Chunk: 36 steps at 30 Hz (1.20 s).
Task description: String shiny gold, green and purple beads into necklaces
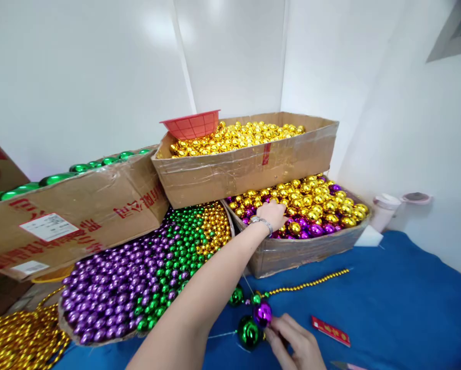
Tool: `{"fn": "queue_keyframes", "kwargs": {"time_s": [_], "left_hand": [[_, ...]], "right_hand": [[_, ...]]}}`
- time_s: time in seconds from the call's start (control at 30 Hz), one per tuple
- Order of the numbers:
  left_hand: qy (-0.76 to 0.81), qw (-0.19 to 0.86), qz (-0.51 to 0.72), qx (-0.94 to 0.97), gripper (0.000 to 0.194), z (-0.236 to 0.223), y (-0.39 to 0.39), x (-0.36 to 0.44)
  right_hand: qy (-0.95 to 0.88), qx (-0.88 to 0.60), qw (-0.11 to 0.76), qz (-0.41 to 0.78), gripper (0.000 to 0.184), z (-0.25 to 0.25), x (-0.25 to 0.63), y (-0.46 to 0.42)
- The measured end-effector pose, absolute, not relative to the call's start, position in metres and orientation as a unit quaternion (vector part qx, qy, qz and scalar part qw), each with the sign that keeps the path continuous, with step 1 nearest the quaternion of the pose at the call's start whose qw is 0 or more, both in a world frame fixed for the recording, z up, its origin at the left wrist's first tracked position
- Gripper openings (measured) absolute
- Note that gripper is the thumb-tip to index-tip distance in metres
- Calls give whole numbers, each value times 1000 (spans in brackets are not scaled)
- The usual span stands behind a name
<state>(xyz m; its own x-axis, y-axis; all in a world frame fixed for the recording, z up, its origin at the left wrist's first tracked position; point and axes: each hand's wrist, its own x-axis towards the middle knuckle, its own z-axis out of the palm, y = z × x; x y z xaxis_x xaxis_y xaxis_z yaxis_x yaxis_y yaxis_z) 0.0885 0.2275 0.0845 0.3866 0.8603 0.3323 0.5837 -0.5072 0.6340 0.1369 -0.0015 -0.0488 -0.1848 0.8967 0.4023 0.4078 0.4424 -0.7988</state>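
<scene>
"Purple, green and gold: what is it, and how would it handle?"

"A strand (307,284) of balls and beads, lying on blue cloth (403,288), bottom centre. Light, I'd judge: the balls look like hollow plastic, stiff, slick and easily scuffed, on limp thread (221,335). Best hold: the thread right beside a ball."

"And the hands?"

"The right hand (295,345) seems to pinch the strand between thumb and forefinger, beside its purple ball (262,314). The left hand (272,216) reaches into the mixed box (307,255); its fingertips are hidden, so I can't tell whether they grip anything."

"Counts?"

"By the right hand: one large purple ball, two large green balls (248,332), one partly hidden, and one smaller green ball (256,299). Around them: one mixed box, one gold box (245,180), one green box (103,205), one bead tray (65,325), one red basket (191,126), one red packet (331,331). Loose balls are too many to count."
</scene>
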Motion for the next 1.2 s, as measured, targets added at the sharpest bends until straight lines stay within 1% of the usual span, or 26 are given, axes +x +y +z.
{"fn": "queue_keyframes", "kwargs": {"time_s": [0.1,0.17,0.2,0.27,0.3,0.33,0.4,0.5,0.6,0.8,1.0,1.2], "left_hand": [[444,224,342,797,19,87,214,71],[435,265,369,777,25,89,190,42],[429,304,388,756,27,88,175,25],[385,489,456,636,29,82,140,-12],[371,550,480,574,27,78,122,-29],[362,594,498,517,25,72,105,-44],[368,633,515,446,22,60,74,-68],[391,646,522,398,24,44,44,-91],[404,635,535,384,28,35,28,-104],[402,630,541,386,30,35,17,-110],[414,624,524,405,31,38,15,-108],[422,617,533,397,23,35,15,-108]], "right_hand": [[-711,-462,446,285,17,-44,142,-5],[-703,-469,451,287,17,-42,144,-7],[-702,-469,453,286,17,-42,145,-9],[-707,-464,451,284,15,-43,147,-11],[-714,-459,446,284,14,-45,147,-13],[-723,-452,439,283,14,-46,147,-14],[-740,-439,425,281,13,-50,145,-17],[-766,-416,408,270,15,-55,142,-21],[-790,-402,384,260,17,-57,137,-22],[-809,-409,333,258,21,-55,132,-24],[-814,-413,326,246,25,-53,133,-25],[-815,-418,328,232,23,-55,135,-25]]}}
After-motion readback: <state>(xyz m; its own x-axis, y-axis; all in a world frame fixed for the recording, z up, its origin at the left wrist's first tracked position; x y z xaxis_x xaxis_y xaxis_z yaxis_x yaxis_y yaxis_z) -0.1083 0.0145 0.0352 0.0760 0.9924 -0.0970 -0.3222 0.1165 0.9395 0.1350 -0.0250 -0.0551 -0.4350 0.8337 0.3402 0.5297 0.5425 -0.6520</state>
